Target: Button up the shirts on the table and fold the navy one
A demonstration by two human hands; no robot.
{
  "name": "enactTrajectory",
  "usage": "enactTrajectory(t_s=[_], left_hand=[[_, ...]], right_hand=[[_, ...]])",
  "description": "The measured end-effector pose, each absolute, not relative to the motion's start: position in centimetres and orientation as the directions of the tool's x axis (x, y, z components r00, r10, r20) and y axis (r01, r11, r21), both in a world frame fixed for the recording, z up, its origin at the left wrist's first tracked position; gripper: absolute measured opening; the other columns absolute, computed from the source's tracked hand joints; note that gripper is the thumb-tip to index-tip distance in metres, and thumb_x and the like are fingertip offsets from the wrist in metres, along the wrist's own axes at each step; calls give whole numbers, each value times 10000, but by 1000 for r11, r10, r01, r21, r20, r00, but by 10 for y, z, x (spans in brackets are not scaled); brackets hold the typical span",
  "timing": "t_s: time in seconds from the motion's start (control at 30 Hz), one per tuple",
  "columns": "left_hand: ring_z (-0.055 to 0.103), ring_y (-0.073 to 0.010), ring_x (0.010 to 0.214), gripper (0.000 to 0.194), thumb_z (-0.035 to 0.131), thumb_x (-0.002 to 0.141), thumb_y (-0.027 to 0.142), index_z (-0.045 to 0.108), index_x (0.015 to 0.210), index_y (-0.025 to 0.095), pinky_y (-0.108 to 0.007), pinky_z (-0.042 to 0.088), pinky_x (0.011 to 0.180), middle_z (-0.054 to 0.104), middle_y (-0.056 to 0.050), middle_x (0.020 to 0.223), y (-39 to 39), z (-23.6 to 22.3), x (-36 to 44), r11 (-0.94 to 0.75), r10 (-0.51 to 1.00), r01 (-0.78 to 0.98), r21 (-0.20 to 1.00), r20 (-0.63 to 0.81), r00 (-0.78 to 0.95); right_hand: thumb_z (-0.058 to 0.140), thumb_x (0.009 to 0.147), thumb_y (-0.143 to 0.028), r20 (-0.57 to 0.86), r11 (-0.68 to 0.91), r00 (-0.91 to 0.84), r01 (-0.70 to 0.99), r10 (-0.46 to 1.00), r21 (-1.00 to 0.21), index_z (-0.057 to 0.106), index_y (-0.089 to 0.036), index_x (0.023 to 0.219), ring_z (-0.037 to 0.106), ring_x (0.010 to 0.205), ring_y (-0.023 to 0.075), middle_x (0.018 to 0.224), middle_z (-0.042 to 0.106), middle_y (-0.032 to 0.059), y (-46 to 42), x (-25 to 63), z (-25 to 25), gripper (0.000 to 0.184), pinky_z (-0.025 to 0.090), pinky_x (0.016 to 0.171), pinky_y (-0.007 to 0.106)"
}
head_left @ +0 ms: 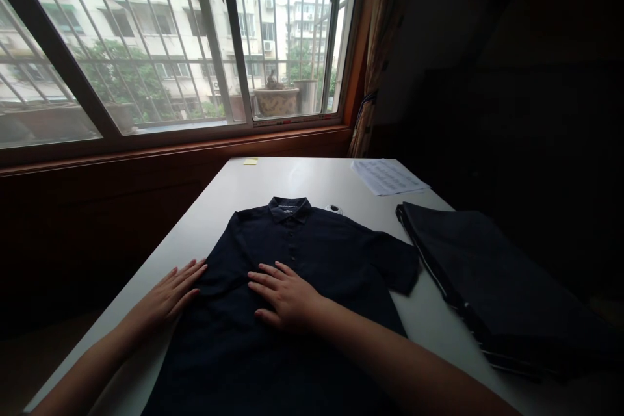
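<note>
A dark navy short-sleeved polo shirt (336,260) lies front side up on the white table (199,214), its buttoned collar pointing toward the window. My left hand (170,292) rests at the shirt's left edge, fingers stretched out near the sleeve on that side. Flat on the chest, left of the button placket's lower end, is my right hand (287,296), with its fingers spread. Neither hand grips the cloth. The sleeve on the right lies spread outward, while the left one is not seen sticking out. The shirt's lower hem runs out of view.
A stack of folded dark clothing (492,279) lies along the table's right side. Printed papers (390,177) are at the far right corner, and a yellow sticky note (250,161) at the far left. A round grommet (334,209) sits behind the shirt's shoulder. Beyond stands a barred window (170,45).
</note>
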State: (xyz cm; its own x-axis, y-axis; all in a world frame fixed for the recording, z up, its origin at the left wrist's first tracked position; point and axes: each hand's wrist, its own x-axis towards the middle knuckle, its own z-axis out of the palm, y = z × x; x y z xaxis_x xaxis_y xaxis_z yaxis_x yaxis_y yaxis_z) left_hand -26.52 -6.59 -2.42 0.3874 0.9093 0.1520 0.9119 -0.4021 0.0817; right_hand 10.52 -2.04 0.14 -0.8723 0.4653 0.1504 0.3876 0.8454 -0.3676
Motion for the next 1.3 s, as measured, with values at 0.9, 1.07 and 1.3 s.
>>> enactTrajectory(t_s=[0.9,1.07,1.3], left_hand=[[633,-273,1095,381,501,963,431,612,1280,251,-361,615,752,609,-104,1284,-106,-13,-242,-258,916,964,67,333,222],[651,-251,977,332,479,973,313,627,1262,243,-369,614,709,632,-107,1187,-97,-11,-233,-334,885,942,14,350,309],[638,-246,1056,284,469,965,218,698,1131,244,-412,597,832,661,-77,1214,-87,-5,-243,-418,856,907,-55,308,414]], right_hand=[[432,988,-498,210,838,-841,406,498,-364,465,-205,1459,306,1461,230,1553,413,53,-20,105,-4,556,173,1230,433],[437,986,-494,206,836,-841,406,500,-370,465,-210,1460,308,1460,235,1552,415,55,-20,105,-3,553,179,1228,437],[442,985,-493,208,835,-839,408,502,-370,466,-213,1457,303,1461,229,1555,410,45,-20,105,-4,549,182,1227,438]])
